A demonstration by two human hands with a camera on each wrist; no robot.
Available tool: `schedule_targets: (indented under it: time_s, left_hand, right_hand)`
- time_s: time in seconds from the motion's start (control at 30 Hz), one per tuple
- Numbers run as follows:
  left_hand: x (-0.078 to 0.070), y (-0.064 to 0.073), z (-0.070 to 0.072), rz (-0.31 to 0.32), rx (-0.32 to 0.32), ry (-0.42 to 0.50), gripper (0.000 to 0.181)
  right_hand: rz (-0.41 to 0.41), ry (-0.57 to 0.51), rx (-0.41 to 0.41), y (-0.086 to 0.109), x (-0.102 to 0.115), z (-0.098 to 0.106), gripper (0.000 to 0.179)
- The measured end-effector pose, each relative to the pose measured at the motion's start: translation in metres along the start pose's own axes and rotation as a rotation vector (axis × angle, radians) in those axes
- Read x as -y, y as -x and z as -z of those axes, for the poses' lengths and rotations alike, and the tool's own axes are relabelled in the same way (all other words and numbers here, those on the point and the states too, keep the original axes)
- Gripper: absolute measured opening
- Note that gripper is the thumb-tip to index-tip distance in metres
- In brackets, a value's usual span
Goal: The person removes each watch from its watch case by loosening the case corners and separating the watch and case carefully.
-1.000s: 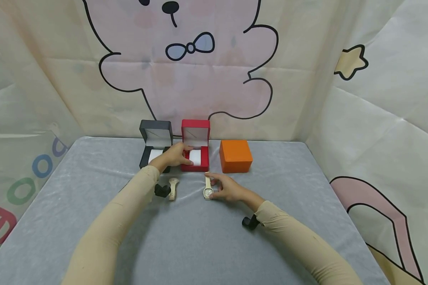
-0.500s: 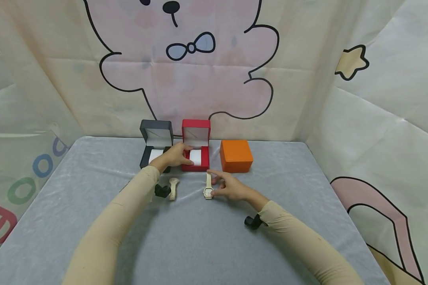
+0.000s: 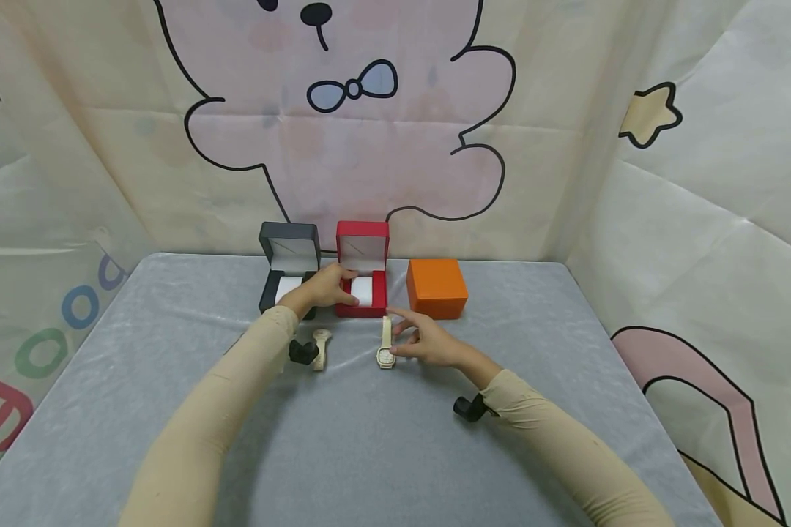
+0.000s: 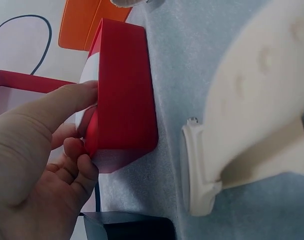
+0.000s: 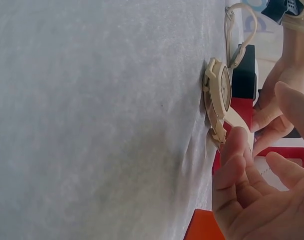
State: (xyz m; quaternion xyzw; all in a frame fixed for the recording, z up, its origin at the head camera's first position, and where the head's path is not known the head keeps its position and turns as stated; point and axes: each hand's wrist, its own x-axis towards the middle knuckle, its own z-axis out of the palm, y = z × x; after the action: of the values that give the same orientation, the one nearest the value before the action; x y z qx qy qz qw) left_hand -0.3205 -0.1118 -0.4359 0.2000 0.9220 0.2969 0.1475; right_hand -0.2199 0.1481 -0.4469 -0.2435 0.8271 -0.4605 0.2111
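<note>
The right hand [image 3: 430, 342] has edged slightly up the frame over the past second; the left hand [image 3: 327, 285] has kept its place at the red watch box [image 3: 361, 312].

Below centre frame, the cream wristwatch [image 3: 385, 357] lies face up on the grey cloth [image 3: 369, 446], strap toward the box. The right fingers are parted and loosely bent; whether they touch the watch cannot be told. The left thumb and fingers pinch the box's left side. The watch looks light, its strap pliant, its face scratchable: best pinched by the case's sides or strap.
</note>
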Motion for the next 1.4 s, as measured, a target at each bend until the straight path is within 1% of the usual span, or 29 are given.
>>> schedule_targets:
  time_s: [0.1, 0.33, 0.47, 0.63, 0.83, 1.03, 1.13, 1.3, 1.4]
  left_hand:
    - [0.0, -0.002, 0.0, -0.007, -0.01, -0.019, 0.07]
    - [-0.004, -0.001, -0.001, 0.038, -0.014, -0.006, 0.069]
    - [-0.003, -0.001, -0.002, 0.034, -0.014, -0.003, 0.07]
    - [-0.002, 0.001, -0.001, 0.004, -0.008, -0.011, 0.07]
    - [-0.002, 0.005, 0.0, -0.01, -0.017, -0.014, 0.067]
    - [-0.004, 0.01, 0.002, -0.045, -0.037, -0.013, 0.056]
    - [-0.006, 0.013, 0.004, -0.053, -0.042, -0.002, 0.051]
    - [-0.01, 0.02, 0.007, -0.079, -0.082, -0.002, 0.045]
    - [-0.014, 0.023, 0.008, -0.093, -0.106, 0.028, 0.044]
  right_hand:
    - [-0.002, -0.01, -0.012, 0.001, 0.0, 0.002, 0.077]
    - [-0.009, -0.027, -0.024, 0.002, 0.0, 0.004, 0.074]
    - [0.001, -0.027, -0.033, 0.003, -0.002, 0.005, 0.072]
    - [0.011, -0.013, -0.04, 0.004, -0.003, 0.008, 0.067]
    - [0.027, 0.039, -0.07, 0.008, -0.001, 0.012, 0.057]
    - [0.013, 0.051, -0.1, 0.013, 0.002, 0.017, 0.056]
    - [0.018, 0.057, -0.114, 0.016, 0.003, 0.019, 0.056]
    - [0.049, 0.075, -0.153, 0.021, 0.003, 0.024, 0.052]
    - [0.057, 0.071, -0.177, 0.025, 0.005, 0.028, 0.05]
